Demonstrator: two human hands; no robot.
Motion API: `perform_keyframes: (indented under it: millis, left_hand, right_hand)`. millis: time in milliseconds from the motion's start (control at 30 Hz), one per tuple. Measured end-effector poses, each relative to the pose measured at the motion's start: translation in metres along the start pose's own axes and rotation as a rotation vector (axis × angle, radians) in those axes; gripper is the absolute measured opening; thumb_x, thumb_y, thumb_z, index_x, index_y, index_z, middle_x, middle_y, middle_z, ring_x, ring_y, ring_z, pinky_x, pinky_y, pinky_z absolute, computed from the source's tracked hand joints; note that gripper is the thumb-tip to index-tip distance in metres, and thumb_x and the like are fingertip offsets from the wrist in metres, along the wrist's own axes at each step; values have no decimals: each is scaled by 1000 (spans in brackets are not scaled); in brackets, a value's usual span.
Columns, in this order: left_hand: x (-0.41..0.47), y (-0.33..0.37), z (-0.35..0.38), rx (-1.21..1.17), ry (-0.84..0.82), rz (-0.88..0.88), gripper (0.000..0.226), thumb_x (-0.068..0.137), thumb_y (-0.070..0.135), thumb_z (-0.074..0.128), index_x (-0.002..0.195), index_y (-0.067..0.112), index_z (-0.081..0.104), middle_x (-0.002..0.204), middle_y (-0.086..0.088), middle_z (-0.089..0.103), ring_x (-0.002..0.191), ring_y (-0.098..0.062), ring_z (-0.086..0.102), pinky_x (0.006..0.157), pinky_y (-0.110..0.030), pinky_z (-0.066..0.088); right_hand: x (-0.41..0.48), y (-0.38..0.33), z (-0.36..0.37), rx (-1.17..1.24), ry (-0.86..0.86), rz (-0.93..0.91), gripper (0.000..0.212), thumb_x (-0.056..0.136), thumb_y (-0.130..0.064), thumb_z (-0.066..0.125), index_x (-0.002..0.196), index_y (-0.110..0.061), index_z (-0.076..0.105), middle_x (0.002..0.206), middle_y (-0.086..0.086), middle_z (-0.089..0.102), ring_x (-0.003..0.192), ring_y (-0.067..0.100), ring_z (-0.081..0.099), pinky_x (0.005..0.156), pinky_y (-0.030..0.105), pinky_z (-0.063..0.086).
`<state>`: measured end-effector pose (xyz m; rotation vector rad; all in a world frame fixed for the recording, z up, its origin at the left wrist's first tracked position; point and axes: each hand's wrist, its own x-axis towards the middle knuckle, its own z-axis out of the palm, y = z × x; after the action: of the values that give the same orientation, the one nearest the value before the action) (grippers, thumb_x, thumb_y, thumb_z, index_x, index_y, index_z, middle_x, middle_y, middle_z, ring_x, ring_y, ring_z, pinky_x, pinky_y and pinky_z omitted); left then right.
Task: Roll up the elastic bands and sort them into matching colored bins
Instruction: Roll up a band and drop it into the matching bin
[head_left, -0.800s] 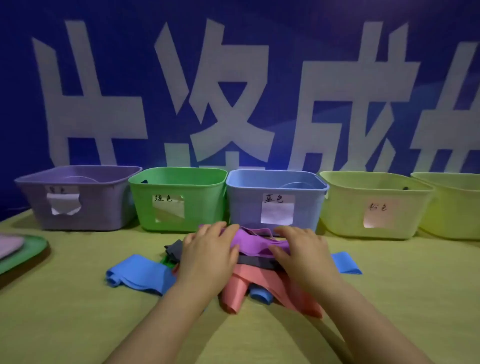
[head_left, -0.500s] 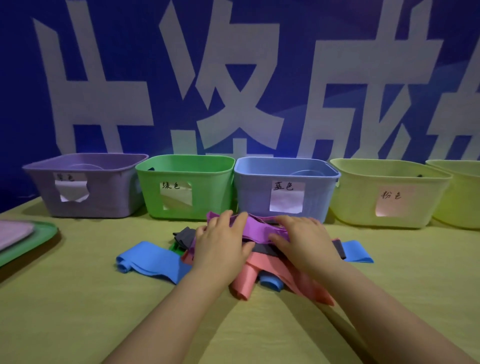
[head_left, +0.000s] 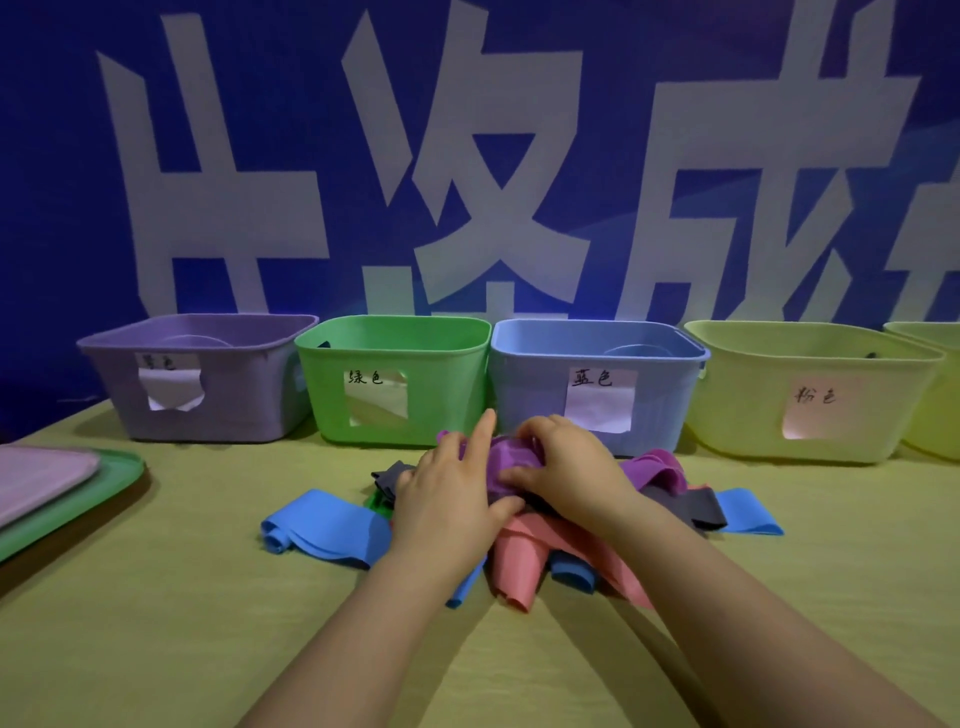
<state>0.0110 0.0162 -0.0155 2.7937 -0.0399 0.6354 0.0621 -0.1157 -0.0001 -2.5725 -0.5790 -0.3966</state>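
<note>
A pile of elastic bands lies in the middle of the table: blue (head_left: 327, 527), pink (head_left: 519, 566), grey (head_left: 691, 506) and a purple band (head_left: 511, 457) on top. My left hand (head_left: 447, 499) and my right hand (head_left: 566, 467) meet over the pile, and both pinch the purple band, which is bunched between them. My left forefinger sticks up. Behind the pile stand the purple bin (head_left: 208, 415), the green bin (head_left: 467, 384), the blue bin (head_left: 530, 384) and a yellow-green bin with a pink label (head_left: 753, 410).
A second yellow-green bin (head_left: 940, 395) is cut off at the right edge. At the left edge a green tray (head_left: 88, 499) holds a pink lid (head_left: 36, 478). A blue banner with large white characters hangs behind the bins.
Both hands have drawn closer together on the purple band, which is now gathered into a bunch instead of lying stretched flat. The camera has tilted up a little.
</note>
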Motion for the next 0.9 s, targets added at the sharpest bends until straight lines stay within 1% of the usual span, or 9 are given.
perform_keyframes:
  millis: [133,267,367,500,600,667,733,800,900]
  left_hand:
    - [1,0,-3,-96,46,16,87,82,55,56,147,30,3,142,0,35,127,-21,39,97,-38,36]
    - [-1,1,-6,-265,71,-26,83,85,51,54,147,30,4,145,0,35,126,-20,41,98,-37,38]
    - [-4,7,-6,-470,114,41,71,89,46,49,146,31,11,138,3,44,125,-16,44,96,-29,37]
    - [-3,32,-13,-1174,83,-68,54,89,45,41,140,31,30,112,10,61,105,-7,57,90,-28,43]
    - [2,40,-20,-1680,-36,-250,34,95,39,34,122,26,50,94,-4,68,76,-11,65,69,-29,54]
    - [3,37,-24,-1878,-122,-313,37,93,42,35,109,18,58,86,-7,67,66,-14,64,57,-27,54]
    - [5,31,-24,-1975,-95,-352,39,86,39,44,111,12,57,94,-11,64,73,-18,61,62,-31,52]
    - [5,25,-26,-1949,3,-389,26,88,26,49,110,13,56,93,-10,65,74,-19,61,64,-34,51]
    - [1,21,-27,-1663,48,-397,18,91,13,51,105,22,58,73,1,65,52,-13,57,40,-23,46]
  right_hand:
    - [-5,-3,-11,166,134,-34,24,76,-31,70,88,-25,50,87,-4,50,82,17,48,67,27,30]
    - [-6,-4,-31,544,183,56,26,77,-14,70,75,-24,46,75,-5,52,68,10,46,56,16,38]
    - [-7,-4,-50,856,190,43,32,76,1,67,70,-21,45,72,-1,51,72,17,48,65,29,44]
    - [-11,-11,-67,868,126,-68,37,72,9,65,72,-23,46,77,1,53,75,20,49,71,39,47]
    - [-24,-16,-63,814,59,-136,39,66,8,66,68,-25,44,81,-4,54,75,15,49,67,34,47]
    - [-35,-17,-53,764,12,-177,38,61,2,63,66,-31,46,90,3,58,76,16,51,68,30,47]
    - [-42,-13,-42,670,-67,-214,35,56,-4,58,63,-37,48,103,8,61,83,27,57,73,34,49]
    - [-46,-7,-36,579,-186,-185,30,59,-9,61,62,-36,50,102,10,63,83,29,58,79,42,50]
    - [-48,-1,-32,702,-231,-63,19,67,-21,70,66,-32,54,83,8,62,78,17,54,79,43,49]
